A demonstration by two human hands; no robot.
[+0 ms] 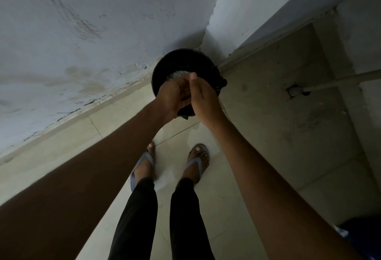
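A black bucket (pixel 165 68) stands on the floor in the corner where two walls meet, with water glinting inside it. Both my hands are held together over its near rim. My left hand (pixel 172 96) is curled round a dark wet cloth (pixel 186 112), a bunch of which hangs out below the hands. My right hand (pixel 204 96) grips the same cloth from the right, thumb pointing up. Most of the cloth is hidden inside my hands.
A stained white wall (pixel 82 33) runs along the left. The pale tiled floor (pixel 257 105) has a wet patch by my feet, which are in flip-flops (pixel 198 162). A ribbed hose (pixel 340 79) ends near a drain hole (pixel 294 91) at right. Something blue (pixel 358 231) sits at bottom right.
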